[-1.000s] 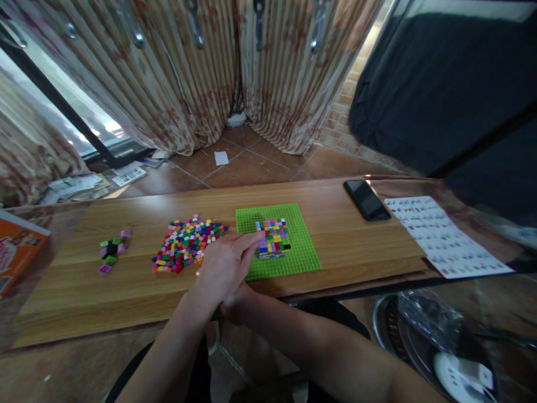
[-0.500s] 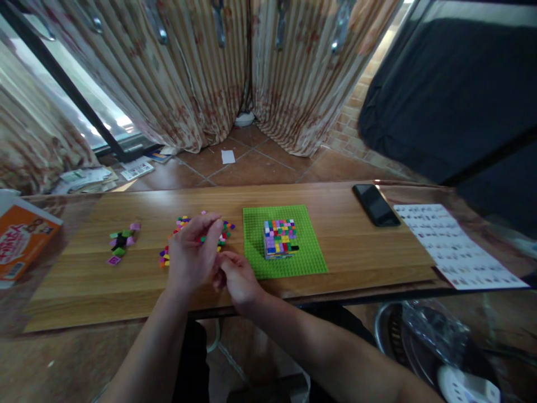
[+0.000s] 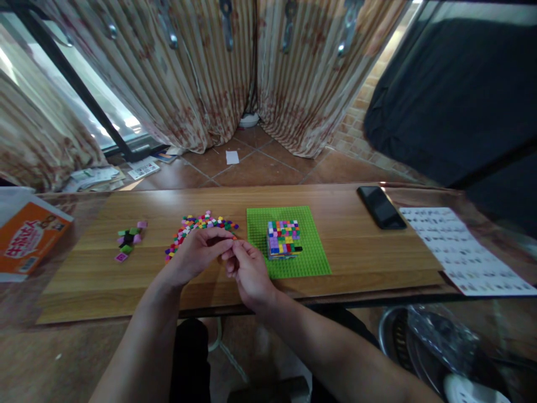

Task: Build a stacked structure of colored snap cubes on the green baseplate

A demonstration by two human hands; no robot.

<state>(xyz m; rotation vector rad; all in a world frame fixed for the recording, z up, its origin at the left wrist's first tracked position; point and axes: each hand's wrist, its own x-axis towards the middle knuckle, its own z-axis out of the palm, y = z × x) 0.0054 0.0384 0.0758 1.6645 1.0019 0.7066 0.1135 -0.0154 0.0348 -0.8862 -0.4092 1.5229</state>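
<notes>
My left hand (image 3: pixel 197 252) and my right hand (image 3: pixel 251 274) meet above the table's front part, their fingertips pinched together. A tiny orange-red building brick (image 3: pixel 235 238) shows at the fingertips; the fingers hide most of it. Behind my left hand spreads a pile of small loose bricks (image 3: pixel 201 221) in many colours, partly covered by that hand. Right of my hands lies a green studded baseplate (image 3: pixel 314 254). On it stands a block built of multicoloured bricks (image 3: pixel 284 238), with a black brick (image 3: pixel 298 249) sticking out at its right side.
Several larger pink, green and black bricks (image 3: pixel 129 239) lie at the table's left. An orange and white box (image 3: pixel 31 240) is beyond the left edge. A black phone (image 3: pixel 381 207) and a printed sheet (image 3: pixel 465 246) lie at the right of the wooden table (image 3: pixel 104 291).
My left hand has come down and its fingertips now meet those of my right hand. Both hands sit slightly farther right, and more of the loose brick pile shows. The view has shifted a little.
</notes>
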